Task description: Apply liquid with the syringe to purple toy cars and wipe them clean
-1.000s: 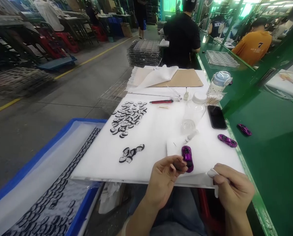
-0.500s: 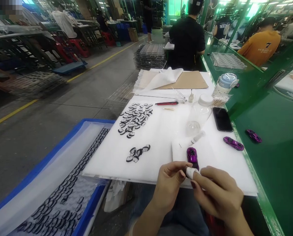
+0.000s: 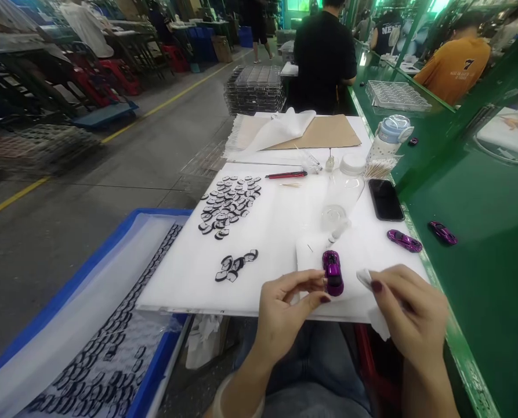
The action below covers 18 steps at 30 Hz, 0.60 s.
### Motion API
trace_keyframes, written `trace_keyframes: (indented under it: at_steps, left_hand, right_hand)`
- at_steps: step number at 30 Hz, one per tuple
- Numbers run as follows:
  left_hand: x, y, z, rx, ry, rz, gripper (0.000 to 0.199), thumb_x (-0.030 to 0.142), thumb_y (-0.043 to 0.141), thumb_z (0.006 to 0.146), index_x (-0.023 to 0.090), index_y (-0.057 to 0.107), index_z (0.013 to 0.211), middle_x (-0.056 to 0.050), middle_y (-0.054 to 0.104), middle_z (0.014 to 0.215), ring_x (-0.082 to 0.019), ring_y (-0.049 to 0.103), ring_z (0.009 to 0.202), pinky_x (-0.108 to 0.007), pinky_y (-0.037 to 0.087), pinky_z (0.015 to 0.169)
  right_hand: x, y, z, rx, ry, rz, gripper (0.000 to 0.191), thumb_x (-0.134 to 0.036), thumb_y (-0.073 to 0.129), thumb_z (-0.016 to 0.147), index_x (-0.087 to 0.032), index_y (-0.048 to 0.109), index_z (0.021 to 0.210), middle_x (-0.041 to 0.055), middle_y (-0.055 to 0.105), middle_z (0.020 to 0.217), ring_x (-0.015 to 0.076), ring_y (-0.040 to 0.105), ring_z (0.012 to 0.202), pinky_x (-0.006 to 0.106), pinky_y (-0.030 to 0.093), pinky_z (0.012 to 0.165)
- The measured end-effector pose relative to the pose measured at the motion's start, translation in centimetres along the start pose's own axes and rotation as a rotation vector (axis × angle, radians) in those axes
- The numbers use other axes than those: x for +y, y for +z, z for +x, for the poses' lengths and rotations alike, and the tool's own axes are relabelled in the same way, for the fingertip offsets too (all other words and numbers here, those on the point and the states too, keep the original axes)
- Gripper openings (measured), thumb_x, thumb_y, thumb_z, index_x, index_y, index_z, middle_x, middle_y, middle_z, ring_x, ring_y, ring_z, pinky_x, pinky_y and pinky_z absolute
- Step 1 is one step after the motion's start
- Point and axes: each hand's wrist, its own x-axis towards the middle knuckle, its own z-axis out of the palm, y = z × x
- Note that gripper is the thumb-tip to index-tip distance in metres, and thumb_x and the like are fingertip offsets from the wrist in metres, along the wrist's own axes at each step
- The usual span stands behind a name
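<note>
My left hand (image 3: 280, 307) is beside the left side of a purple toy car (image 3: 333, 273) standing on white paper. Its thumb and fingers curve towards each other, with the tips close to the car. What they hold, if anything, I cannot make out. Right of the car, my right hand (image 3: 410, 307) pinches a crumpled white cloth (image 3: 378, 319) between thumb and fingers, apart from the car. Small black-edged clear pieces (image 3: 232, 266) lie in a little group to the left, with a larger spread of such pieces (image 3: 230, 203) behind.
A clear jar (image 3: 344, 186), a phone (image 3: 386, 200), a bottle with a blue lid (image 3: 389, 136) and cotton swabs (image 3: 379, 168) stand at the right. Two purple cars (image 3: 404, 241) (image 3: 442, 233) lie further right. A red pen (image 3: 286, 175) lies behind. A blue-rimmed tray (image 3: 67, 296) holds many pieces.
My right hand has moved right with the white cloth, away from my left hand. The left hand's thumb and fingers have spread apart beside the car. The whole view has shifted slightly.
</note>
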Motion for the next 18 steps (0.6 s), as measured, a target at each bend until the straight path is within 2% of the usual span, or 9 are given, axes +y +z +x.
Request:
trace_keyframes:
  at_steps: [2, 3, 5, 7, 9, 14, 18]
  left_hand:
    - [-0.3, 0.1, 0.4, 0.029, 0.208, 0.306, 0.018, 0.026, 0.082, 0.076, 0.022, 0.081, 0.094, -0.007, 0.079, 0.086, -0.022, 0.072, 0.077, -0.034, 0.062, 0.073]
    - [-0.5, 0.3, 0.6, 0.023, 0.319, 0.43, 0.016, 0.023, 0.079, 0.079, 0.022, 0.08, 0.095, -0.007, 0.079, 0.088, -0.022, 0.072, 0.078, -0.034, 0.061, 0.075]
    - [-0.9, 0.7, 0.9, -0.012, 0.499, 0.591, 0.018, 0.018, 0.072, 0.084, 0.022, 0.078, 0.101, -0.007, 0.077, 0.089, -0.021, 0.071, 0.081, -0.033, 0.06, 0.076]
    - [-1.4, 1.1, 1.1, -0.036, 0.59, 0.664, 0.018, 0.016, 0.069, 0.087, 0.02, 0.076, 0.104, -0.007, 0.074, 0.087, -0.019, 0.069, 0.08, -0.031, 0.059, 0.073]
    - [-1.7, 1.1, 1.2, -0.05, 0.592, 0.679, 0.018, 0.017, 0.069, 0.088, 0.018, 0.075, 0.105, -0.006, 0.07, 0.088, -0.018, 0.067, 0.081, -0.03, 0.059, 0.073]
    - [-1.9, 0.8, 1.3, -0.088, 0.495, 0.616, 0.024, 0.019, 0.075, 0.083, 0.018, 0.074, 0.108, -0.006, 0.066, 0.095, -0.017, 0.067, 0.085, -0.028, 0.058, 0.078]
    - [-1.7, 0.8, 1.4, -0.079, 0.403, 0.598, 0.022, 0.013, 0.064, 0.089, 0.02, 0.073, 0.108, -0.005, 0.065, 0.095, -0.016, 0.067, 0.086, -0.027, 0.058, 0.078]
  right_hand:
    - [0.9, 0.7, 0.1, -0.038, 0.183, 0.047, 0.014, -0.024, 0.061, 0.091, -0.02, 0.074, 0.09, 0.003, 0.066, 0.073, 0.0142, 0.061, 0.061, 0.026, 0.046, 0.053]
    - [1.3, 1.1, 0.1, -0.06, 0.229, 0.05, 0.014, -0.026, 0.062, 0.09, -0.019, 0.074, 0.088, 0.0031, 0.066, 0.073, 0.0152, 0.062, 0.064, 0.026, 0.048, 0.055]
    - [1.7, 2.0, 0.1, -0.072, 0.253, 0.023, 0.014, -0.028, 0.064, 0.088, -0.018, 0.073, 0.087, 0.0024, 0.067, 0.073, 0.0152, 0.063, 0.065, 0.026, 0.049, 0.057]
    - [1.8, 2.6, 0.0, -0.068, 0.243, -0.012, 0.014, -0.028, 0.063, 0.088, -0.018, 0.073, 0.086, 0.0017, 0.066, 0.071, 0.0142, 0.062, 0.062, 0.026, 0.047, 0.056]
    - [1.7, 2.6, -0.1, -0.087, 0.228, -0.032, 0.014, -0.027, 0.062, 0.089, -0.018, 0.073, 0.087, 0.0014, 0.066, 0.072, 0.0136, 0.061, 0.061, 0.025, 0.046, 0.055]
    - [1.7, 2.1, -0.1, -0.176, 0.206, -0.045, 0.011, -0.025, 0.064, 0.088, -0.018, 0.072, 0.09, 0.0009, 0.066, 0.073, 0.0136, 0.061, 0.061, 0.025, 0.045, 0.055]
    - [1.8, 2.0, 0.0, -0.206, 0.213, -0.043, 0.009, -0.024, 0.064, 0.088, -0.018, 0.071, 0.09, 0.0012, 0.066, 0.074, 0.0146, 0.063, 0.064, 0.025, 0.046, 0.057]
